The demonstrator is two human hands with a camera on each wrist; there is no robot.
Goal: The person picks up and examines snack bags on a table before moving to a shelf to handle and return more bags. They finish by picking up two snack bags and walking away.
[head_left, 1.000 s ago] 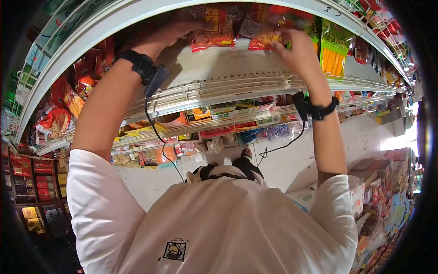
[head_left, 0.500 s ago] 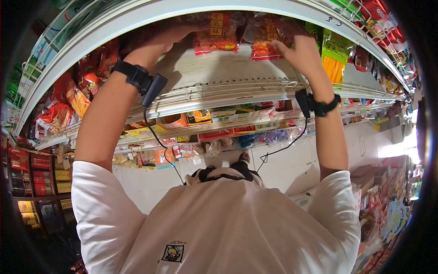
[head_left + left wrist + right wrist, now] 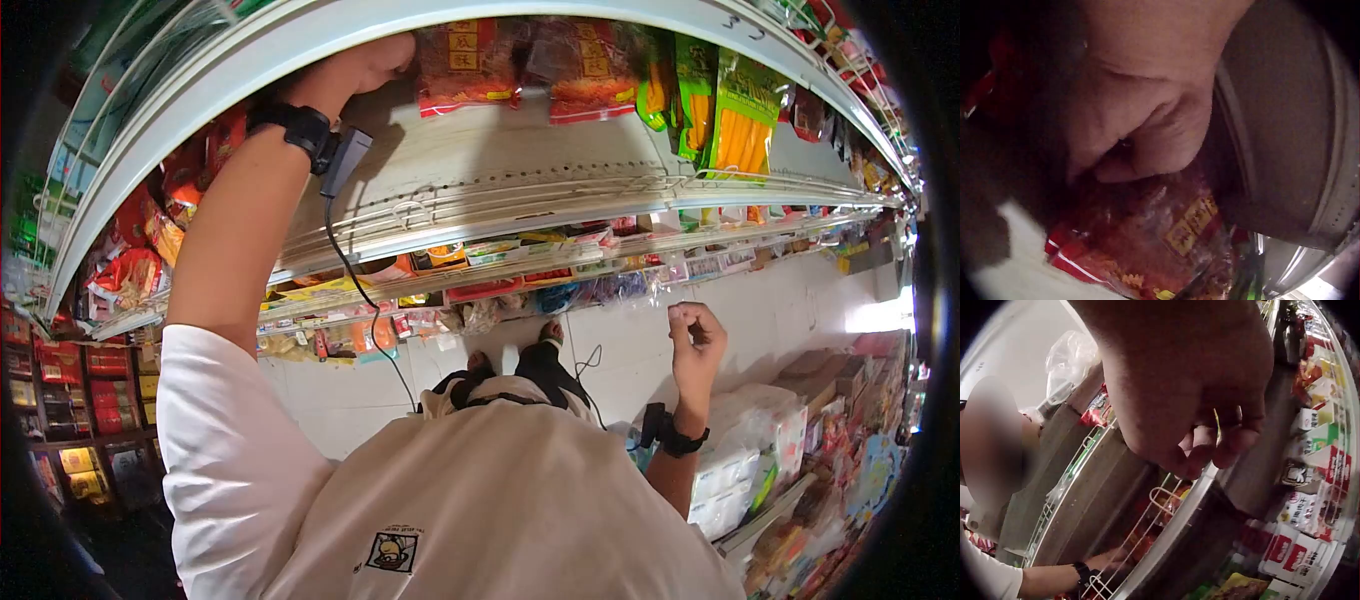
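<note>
My left hand [image 3: 365,65] reaches into the upper shelf, just left of a red snack bag [image 3: 467,65]. In the left wrist view its bent fingers [image 3: 1147,147] overlap the upper end of a red bag [image 3: 1147,231] with yellow label squares; the fingertips are lost in shadow, so I cannot tell whether they pinch anything. A second red snack bag [image 3: 595,70] lies to the right of the first. Away from the shelf, my right hand [image 3: 697,350] is raised over the floor near my right side, its fingers loosely bent and holding nothing.
Green-and-orange packets [image 3: 742,115] stand right of the red bags. A wire rail [image 3: 520,200] edges the shelf [image 3: 520,145], with boxed goods on tiers below. Red packets [image 3: 125,270] fill the left end. Wrapped white packages [image 3: 735,465] are stacked at the right.
My right hand has left the right-hand red bag and drawn back down toward my body. The left hand stays at the shelf, now more bent and slightly left of the first bag.
</note>
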